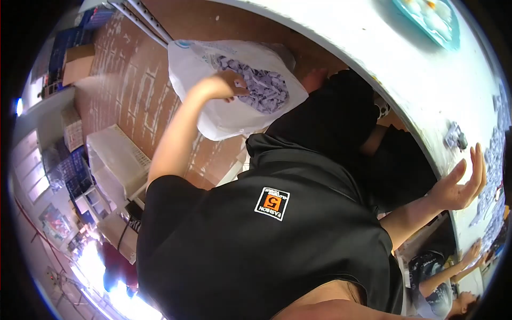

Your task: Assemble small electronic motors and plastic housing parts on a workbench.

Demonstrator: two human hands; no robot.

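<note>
My left hand [232, 85] reaches down into a white plastic bag [224, 122] lying on the brown floor. Its fingertips are buried among the many small pale purple pieces [269, 88] that fill the bag, so its grip is hidden. My right hand [464, 181] is held up at the curved edge of the white table [405, 69], fingers spread, palm open and holding nothing. My black shirt fills the middle of the view.
More pale purple pieces [493, 160] lie heaped on the table at the far right, with a small cluster [455, 137] beside them. A teal tray [432, 18] sits at the table's far end. White crates [117, 160] stand on the floor. Another person's hands [472, 253] work at the table.
</note>
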